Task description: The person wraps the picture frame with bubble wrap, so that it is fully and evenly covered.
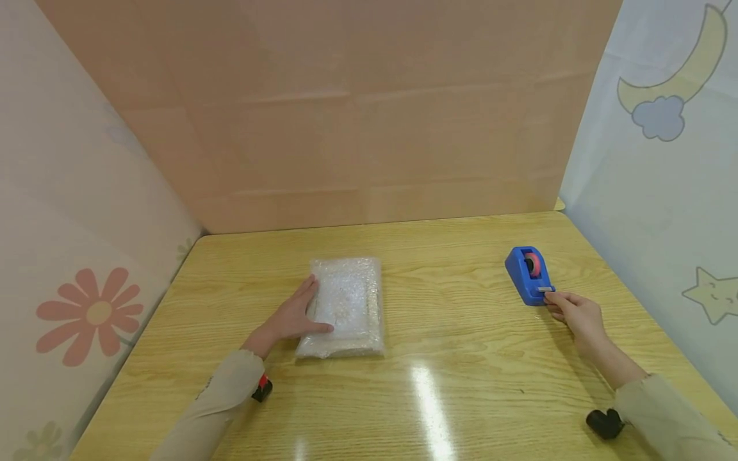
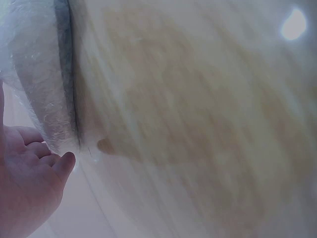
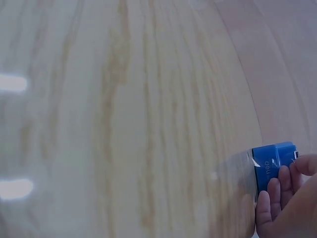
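A flat package in bubble wrap (image 1: 346,301), with a pale rectangular thing inside, lies left of the table's middle. My left hand (image 1: 291,317) rests at its left edge, thumb and fingers spread over the wrap. In the left wrist view, part of that hand (image 2: 34,173) shows beside the wrapped edge (image 2: 44,74). On the right stands a blue tape dispenser (image 1: 521,278) carrying a pink-cored roll (image 1: 533,264). My right hand (image 1: 579,320) is at its cutter end, thumb and forefinger pinching the tape end there. The right wrist view shows its fingers (image 3: 273,191) against the dispenser's blue side (image 3: 267,166).
The wood-grain table (image 1: 450,333) has a brown panel (image 1: 357,128) along its back. Pale printed walls stand left (image 1: 69,211) and right (image 1: 651,211). Dark camera mounts (image 1: 604,422) hang by both sleeves.
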A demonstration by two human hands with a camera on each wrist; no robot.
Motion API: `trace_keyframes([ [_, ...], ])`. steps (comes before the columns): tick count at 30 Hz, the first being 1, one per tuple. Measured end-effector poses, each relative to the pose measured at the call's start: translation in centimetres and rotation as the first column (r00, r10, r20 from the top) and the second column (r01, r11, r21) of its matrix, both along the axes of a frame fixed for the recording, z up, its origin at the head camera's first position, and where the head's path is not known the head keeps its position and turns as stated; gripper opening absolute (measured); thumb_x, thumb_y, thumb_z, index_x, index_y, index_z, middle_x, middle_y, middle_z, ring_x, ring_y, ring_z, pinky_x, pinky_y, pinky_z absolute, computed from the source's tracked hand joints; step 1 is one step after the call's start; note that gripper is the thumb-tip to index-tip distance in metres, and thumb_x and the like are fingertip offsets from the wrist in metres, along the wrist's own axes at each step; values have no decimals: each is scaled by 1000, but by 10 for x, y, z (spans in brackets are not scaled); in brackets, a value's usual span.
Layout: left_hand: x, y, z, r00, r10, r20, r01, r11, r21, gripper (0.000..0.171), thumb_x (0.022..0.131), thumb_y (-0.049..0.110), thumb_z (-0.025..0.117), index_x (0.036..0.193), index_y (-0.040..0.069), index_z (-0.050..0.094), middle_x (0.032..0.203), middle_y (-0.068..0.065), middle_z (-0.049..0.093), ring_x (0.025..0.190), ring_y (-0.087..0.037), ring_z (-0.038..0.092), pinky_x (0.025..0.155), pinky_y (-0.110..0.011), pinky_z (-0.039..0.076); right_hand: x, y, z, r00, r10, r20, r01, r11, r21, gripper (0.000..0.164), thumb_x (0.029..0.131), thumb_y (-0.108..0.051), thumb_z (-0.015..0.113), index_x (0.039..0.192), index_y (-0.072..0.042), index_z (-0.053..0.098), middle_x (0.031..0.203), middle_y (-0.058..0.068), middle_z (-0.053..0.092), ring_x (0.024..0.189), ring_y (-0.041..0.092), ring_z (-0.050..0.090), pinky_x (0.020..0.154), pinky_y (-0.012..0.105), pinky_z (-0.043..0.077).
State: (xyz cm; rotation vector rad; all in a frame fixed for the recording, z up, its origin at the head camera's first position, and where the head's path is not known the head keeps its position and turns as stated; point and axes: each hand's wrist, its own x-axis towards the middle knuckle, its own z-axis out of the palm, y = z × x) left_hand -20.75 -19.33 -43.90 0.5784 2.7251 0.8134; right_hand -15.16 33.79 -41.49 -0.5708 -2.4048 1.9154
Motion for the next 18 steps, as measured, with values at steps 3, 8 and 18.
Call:
trace_keyframes([
  [3,0,0,0,1000,-2,1,2,1000,3,115,66,60,69,145,2,10,152,-9,-2,138,-26,2,110,-45,14,0,-1,-1,1000,2,-5,-2,997,75,15,89,-31,56,81,-21,63,70,-22,60,68,-7,57,62,13,49],
  [8,0,0,-1,1000,3,9,-3,1000,-3,115,66,61,69,145,2,10,152,-9,-2,138,-26,2,109,-45,15,-2,-3,-5,1000,-1,-13,4,983,185,36,91,-29,53,103,4,59,71,-24,56,68,-9,55,63,11,48],
  [18,-1,0,-1,1000,2,7,-2,1000,-4,115,66,60,70,145,2,10,152,-9,-2,138,-27,2,109,-46,15,-2,-3,-6,1000,2,-19,7,909,417,50,89,-37,53,107,10,58,80,-17,54,74,-5,43,57,12,42],
])
